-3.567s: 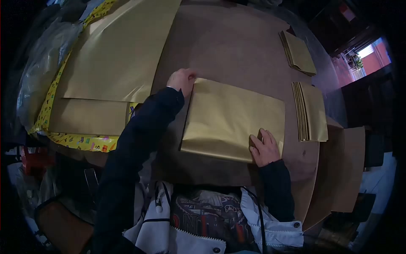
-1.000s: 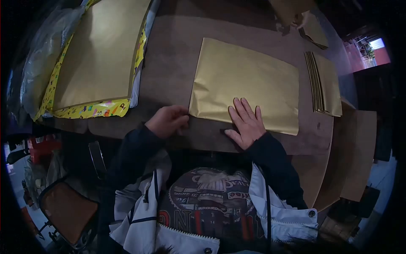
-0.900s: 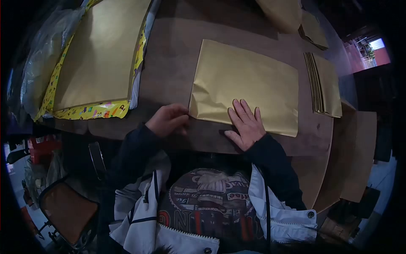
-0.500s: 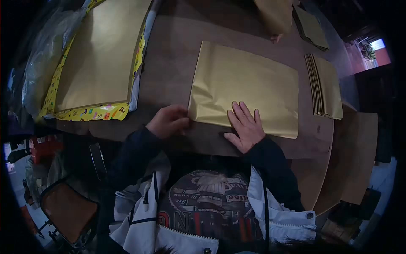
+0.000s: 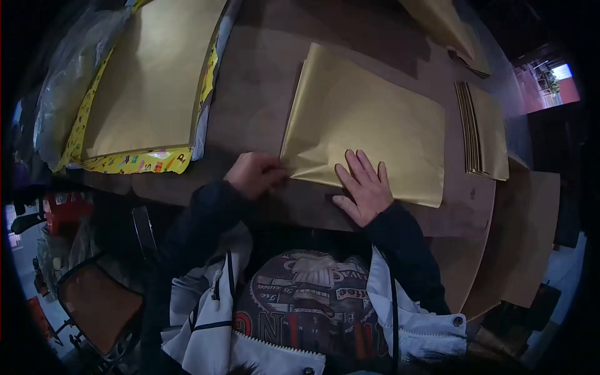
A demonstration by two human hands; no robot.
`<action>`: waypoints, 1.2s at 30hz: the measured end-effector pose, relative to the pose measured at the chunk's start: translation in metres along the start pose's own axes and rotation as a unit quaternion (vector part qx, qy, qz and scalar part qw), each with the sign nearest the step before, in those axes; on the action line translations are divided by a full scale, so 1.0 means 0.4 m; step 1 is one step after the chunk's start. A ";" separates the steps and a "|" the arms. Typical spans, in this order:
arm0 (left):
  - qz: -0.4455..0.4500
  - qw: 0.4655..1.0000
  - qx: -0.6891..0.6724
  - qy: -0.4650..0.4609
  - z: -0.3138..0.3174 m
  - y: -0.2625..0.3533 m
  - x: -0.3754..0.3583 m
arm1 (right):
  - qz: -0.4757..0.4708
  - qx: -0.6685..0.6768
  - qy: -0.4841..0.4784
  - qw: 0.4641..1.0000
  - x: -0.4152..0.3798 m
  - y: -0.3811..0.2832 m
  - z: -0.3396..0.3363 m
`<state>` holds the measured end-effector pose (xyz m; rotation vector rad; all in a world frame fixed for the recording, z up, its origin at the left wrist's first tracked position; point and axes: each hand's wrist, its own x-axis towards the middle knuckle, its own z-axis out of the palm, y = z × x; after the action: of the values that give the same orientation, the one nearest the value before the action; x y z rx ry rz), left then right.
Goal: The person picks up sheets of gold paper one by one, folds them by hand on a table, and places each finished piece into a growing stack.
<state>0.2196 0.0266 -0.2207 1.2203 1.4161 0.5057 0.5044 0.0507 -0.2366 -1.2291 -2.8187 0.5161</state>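
Note:
A folded sheet of golden kraft paper (image 5: 375, 119) lies on the table in front of me, with creases near its lower left corner. My left hand (image 5: 255, 175) is closed, its fingertips at that corner on the folded left edge; the exact pinch is partly hidden. My right hand (image 5: 365, 190) rests flat on the lower middle of the paper, fingers spread. Along the left side, the paper's upper corner stands somewhat raised.
Large flat paper sheets (image 5: 150, 81) lie on yellow printed wrapping (image 5: 134, 164) at the left. A stack of folded papers (image 5: 490, 128) sits at the right. Another person's paper (image 5: 440, 22) shows at the far edge. Cardboard (image 5: 522, 231) stands beside the table.
The upper left part of the folded paper has risen and shifted away from me. My left hand has moved slightly right. The far paper has swung right over another stack.

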 end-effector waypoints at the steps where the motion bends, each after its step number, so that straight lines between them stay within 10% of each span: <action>1: 0.006 1.000 0.022 0.009 0.001 0.003 -0.002 | -0.002 0.001 -0.002 1.000 -0.002 -0.002 0.002; 9: 0.094 0.949 0.230 0.193 -0.092 -0.031 0.006 | -0.003 0.005 0.005 1.000 0.000 -0.005 -0.003; 13: 0.352 0.878 0.166 0.280 0.083 0.099 0.081 | -0.010 -0.001 0.004 1.000 0.001 0.000 0.002; 16: 0.333 0.917 0.149 0.163 0.201 0.108 0.122 | 0.001 -0.016 -0.003 1.000 0.002 0.000 0.001; 18: 0.308 0.839 0.416 0.168 0.229 0.063 0.157 | 0.010 -0.018 -0.023 1.000 0.006 -0.008 -0.006; 22: 0.244 0.809 0.511 0.158 0.080 -0.010 0.084 | -0.007 -0.006 0.014 1.000 -0.004 0.005 0.013; 36: 0.209 0.776 0.575 0.154 0.058 -0.030 0.068 | 0.009 -0.003 0.092 0.996 0.029 -0.121 0.103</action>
<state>0.2411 0.0381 -0.2494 2.5756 1.7874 0.0587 0.4556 0.0164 -0.2620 -1.2364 -2.6607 0.3743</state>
